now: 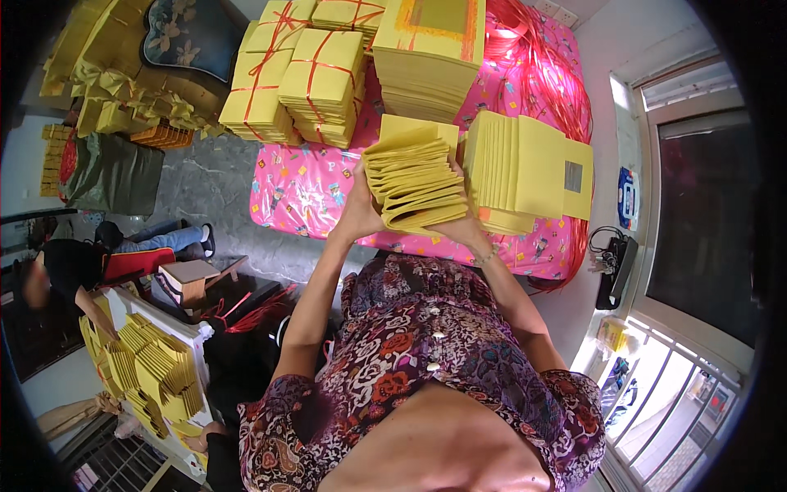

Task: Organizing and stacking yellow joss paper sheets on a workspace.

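Observation:
Between my two hands is a thick stack of folded yellow papers (414, 184), its creased edges fanned toward me. My left hand (359, 210) is closed against its left side, and my right hand (464, 226) presses its lower right side; some fingers are hidden behind the papers. Under and behind the held stack shows a flat yellow sheet or pile (434, 129). Just right of my right hand, a leaning row of yellow papers (496, 164) rests on the pink patterned table cover (287, 184).
Red-tied yellow bundles (254, 86) and a tall yellow stack (426, 66) stand at the back. Red plastic ribbon (566, 90) trails down the right edge. Left, people work at a white table (197, 328) holding yellow papers. A barred window (672, 410) is at right.

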Motion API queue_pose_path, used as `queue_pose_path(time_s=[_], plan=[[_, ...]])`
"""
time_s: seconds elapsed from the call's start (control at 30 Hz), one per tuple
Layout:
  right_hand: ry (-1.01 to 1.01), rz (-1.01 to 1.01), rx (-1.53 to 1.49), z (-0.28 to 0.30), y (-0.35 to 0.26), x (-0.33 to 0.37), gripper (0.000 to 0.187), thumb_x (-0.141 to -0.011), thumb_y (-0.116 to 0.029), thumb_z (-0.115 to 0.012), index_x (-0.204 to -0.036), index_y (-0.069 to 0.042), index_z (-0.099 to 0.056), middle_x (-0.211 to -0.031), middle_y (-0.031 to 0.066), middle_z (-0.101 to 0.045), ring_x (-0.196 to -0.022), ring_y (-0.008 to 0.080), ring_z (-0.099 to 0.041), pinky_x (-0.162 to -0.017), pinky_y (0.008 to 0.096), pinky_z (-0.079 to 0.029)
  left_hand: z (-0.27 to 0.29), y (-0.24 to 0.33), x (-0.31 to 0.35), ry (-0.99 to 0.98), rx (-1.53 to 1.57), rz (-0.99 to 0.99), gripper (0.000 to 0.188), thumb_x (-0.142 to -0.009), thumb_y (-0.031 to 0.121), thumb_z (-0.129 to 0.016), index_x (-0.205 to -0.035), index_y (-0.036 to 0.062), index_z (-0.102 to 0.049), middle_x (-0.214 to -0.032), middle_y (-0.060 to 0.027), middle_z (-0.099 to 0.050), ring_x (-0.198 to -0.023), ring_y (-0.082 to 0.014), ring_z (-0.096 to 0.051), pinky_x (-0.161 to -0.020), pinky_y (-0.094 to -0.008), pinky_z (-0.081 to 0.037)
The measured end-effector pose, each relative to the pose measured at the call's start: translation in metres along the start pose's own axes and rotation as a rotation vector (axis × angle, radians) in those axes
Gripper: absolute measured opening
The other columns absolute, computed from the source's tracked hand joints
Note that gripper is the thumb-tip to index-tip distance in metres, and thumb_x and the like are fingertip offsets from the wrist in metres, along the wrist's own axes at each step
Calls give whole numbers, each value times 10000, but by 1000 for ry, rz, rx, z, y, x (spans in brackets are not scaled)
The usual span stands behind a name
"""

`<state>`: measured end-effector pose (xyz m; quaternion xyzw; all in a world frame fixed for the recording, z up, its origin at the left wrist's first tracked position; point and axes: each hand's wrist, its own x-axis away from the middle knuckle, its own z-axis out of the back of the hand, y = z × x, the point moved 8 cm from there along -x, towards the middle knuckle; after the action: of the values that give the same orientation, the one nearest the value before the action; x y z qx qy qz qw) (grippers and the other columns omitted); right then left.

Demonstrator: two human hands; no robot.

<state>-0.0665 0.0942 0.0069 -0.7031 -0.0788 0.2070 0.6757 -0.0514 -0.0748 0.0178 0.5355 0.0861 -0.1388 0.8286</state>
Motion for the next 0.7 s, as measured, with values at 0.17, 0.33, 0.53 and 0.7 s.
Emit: queue_pose_path(time_s=[0.17,0.33,0.53,0.7], plan=[[17,15,62,1,-10,0,1306,-564,-173,-958,-1542,-42,-101,-1535,126,-279,-1407,254,-314,-1165,385,-284,0,-1,0,0,53,36,1240,-568,277,-952,-1469,6,-144,-1377,-173,-449,-1253,-277,-508,-1049,-392,-429],[139,141,128,10,-38,5,1316,-574,-281,-962,-1535,-10,-103,-1528,146,-284,-1405,249,-320,-1153,384,-293,0,11,-4,6,133,10,1234,-579,269,-951,-1464,12,-130,-1372,-172,-461,-1251,-277,-520,-1049,-394,-435],[124,-12,-98,-2,-28,6,1281,-602,-351,-942,-1525,12,-131,-1514,160,-301,-1397,263,-327,-1149,391,-295,1,17,-7,3,15,-37,1189,-611,247,-936,-1453,17,-129,-1359,-187,-479,-1257,-278,-522,-1053,-390,-432],[110,61,92,10,-42,2,1217,-643,-435,-894,-1521,4,-175,-1533,191,-287,-1439,298,-260,-1177,423,-229,0,17,-7,18,45,-27,1156,-627,244,-930,-1441,20,-141,-1346,-185,-496,-1224,-275,-551,-1031,-387,-452]])
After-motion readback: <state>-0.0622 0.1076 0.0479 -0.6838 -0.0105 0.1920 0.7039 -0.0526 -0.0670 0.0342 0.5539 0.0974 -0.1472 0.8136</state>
